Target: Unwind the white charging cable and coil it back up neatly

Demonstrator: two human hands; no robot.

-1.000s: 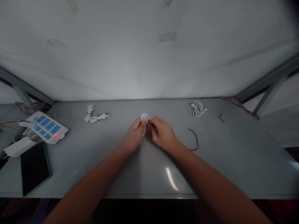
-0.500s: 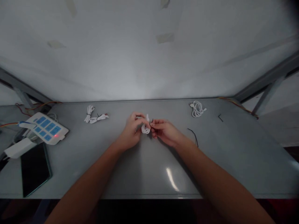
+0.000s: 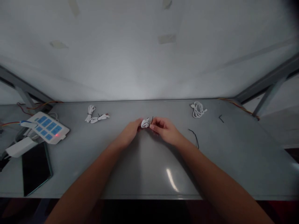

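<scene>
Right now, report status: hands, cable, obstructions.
Left hand and right hand pinch coiled white cable. Black tie at bundle. Loose black tie lies beside right wrist.

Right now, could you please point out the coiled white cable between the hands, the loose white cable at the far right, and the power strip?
coiled white cable [image 3: 145, 123], head view, on the bundled loops.
loose white cable [image 3: 198, 109], head view, middle of its loops.
power strip [image 3: 48, 128], head view, on its blue-socketed top face.

Dim, soft focus, tabletop [image 3: 171, 180] glare, bowed edges
</scene>
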